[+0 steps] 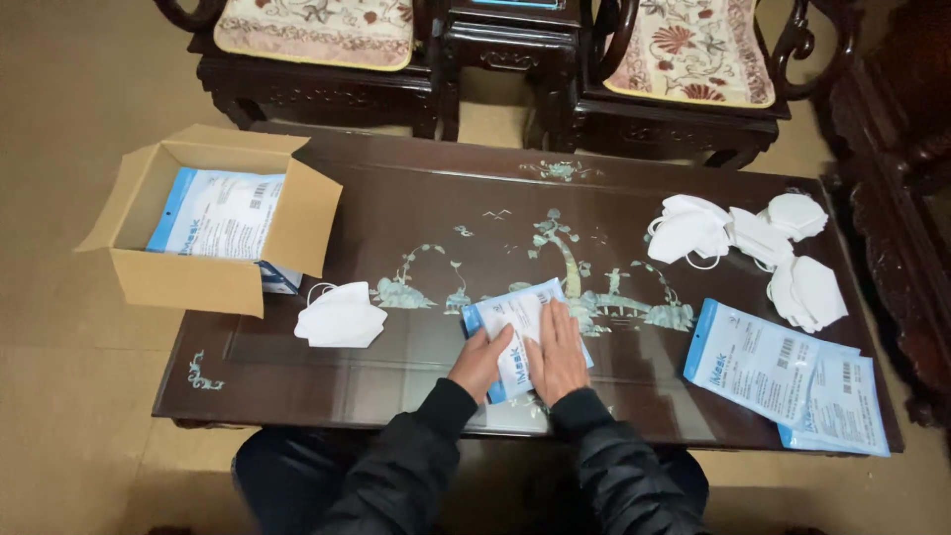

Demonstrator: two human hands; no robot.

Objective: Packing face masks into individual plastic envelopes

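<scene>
A flat white and blue pouch (517, 315) lies on the dark inlaid table (416, 223) at the near middle. My left hand (481, 359) presses its left lower edge with fingers curled. Flat on the pouch's right side rests my right hand (558, 352), fingers together. A folded white face mask (341, 317) sits to the left of the hands, apart from them.
An open cardboard box (203, 279) holding more pouches overhangs the table's left end. Several loose white masks (753, 248) are piled at the far right, with two empty pouches (792, 381) at the near right. Carved wooden chairs (327, 69) stand behind the table.
</scene>
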